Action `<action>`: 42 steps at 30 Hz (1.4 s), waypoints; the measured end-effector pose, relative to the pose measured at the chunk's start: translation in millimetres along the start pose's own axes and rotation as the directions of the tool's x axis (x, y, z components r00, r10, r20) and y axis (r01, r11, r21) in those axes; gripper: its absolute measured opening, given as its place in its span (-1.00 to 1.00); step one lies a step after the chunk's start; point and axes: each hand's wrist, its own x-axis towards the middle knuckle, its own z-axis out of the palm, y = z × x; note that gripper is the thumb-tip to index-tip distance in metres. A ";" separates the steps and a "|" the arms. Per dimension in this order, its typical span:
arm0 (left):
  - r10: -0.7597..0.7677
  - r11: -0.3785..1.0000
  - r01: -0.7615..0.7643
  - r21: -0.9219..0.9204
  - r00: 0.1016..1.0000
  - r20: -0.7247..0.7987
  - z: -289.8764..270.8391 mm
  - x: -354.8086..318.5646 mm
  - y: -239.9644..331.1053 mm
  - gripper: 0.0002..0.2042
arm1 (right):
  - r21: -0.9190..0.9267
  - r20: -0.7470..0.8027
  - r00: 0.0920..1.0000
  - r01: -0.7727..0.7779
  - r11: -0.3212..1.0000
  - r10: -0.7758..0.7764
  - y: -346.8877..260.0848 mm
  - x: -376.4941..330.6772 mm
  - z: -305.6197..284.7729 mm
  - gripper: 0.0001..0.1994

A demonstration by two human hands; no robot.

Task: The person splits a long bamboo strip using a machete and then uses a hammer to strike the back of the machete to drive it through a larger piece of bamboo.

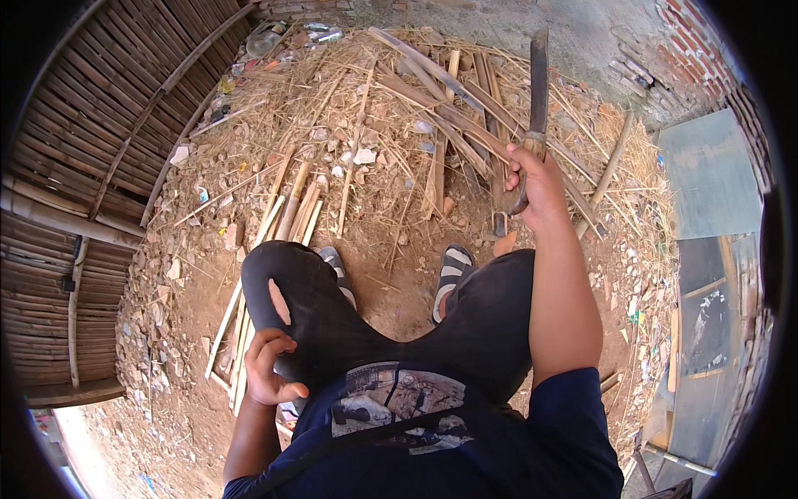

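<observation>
Holding the big knife (pixel 539 83) in your right hand (pixel 542 185), you have your fingers wrapped round its wood handle (pixel 534 143). The blade points up, away from you. Your left hand (pixel 268 366) is by your left leg (pixel 307 279), fingers loosely bent, and I see nothing in it. The knife is over the right side of the pile of sticks (pixel 465 125), and I can't tell if it touches any.

Some of the work looks done to me. The thin sticks (pixel 223 334) beside your left leg look long, pale and already split. A fatter stick (pixel 294 200) lies close to them and looks rounder, so maybe it is not split yet. The pile in front of your feet (pixel 455 270) has wide and narrow bits all mixed up. I can't tell how many of those are finished.

I can't read any words. Your dark blue shirt (pixel 515 428) has a picture (pixel 399 403) on the front. A dark board (pixel 706 320) on the right has pale marks. The shiny trash (pixel 324 35) far ahead is too small to read.
</observation>
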 end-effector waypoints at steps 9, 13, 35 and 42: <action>0.067 0.988 -0.030 0.152 0.968 -0.243 1.1 64.8 -30.3 -0.29 | -0.481 -0.079 0.996 -0.064 0.875 0.030 89.2 53.7 -142.6 -0.60; 0.087 0.973 -0.020 0.230 0.955 -0.284 2.0 86.6 -42.3 -0.42 | -0.627 -0.237 0.970 -0.198 0.753 0.058 175.9 58.7 -188.7 -0.63; 0.025 0.798 0.102 0.594 0.979 -0.201 27.9 106.6 -41.1 -0.71 | -0.832 -0.474 0.876 -0.413 0.371 -0.090 296.2 180.7 -241.2 -0.55; -0.011 0.812 0.129 0.570 0.979 -0.205 37.3 113.4 -36.2 -0.72 | -0.879 -0.400 0.905 -0.336 0.338 -0.141 298.6 191.4 -249.3 -0.52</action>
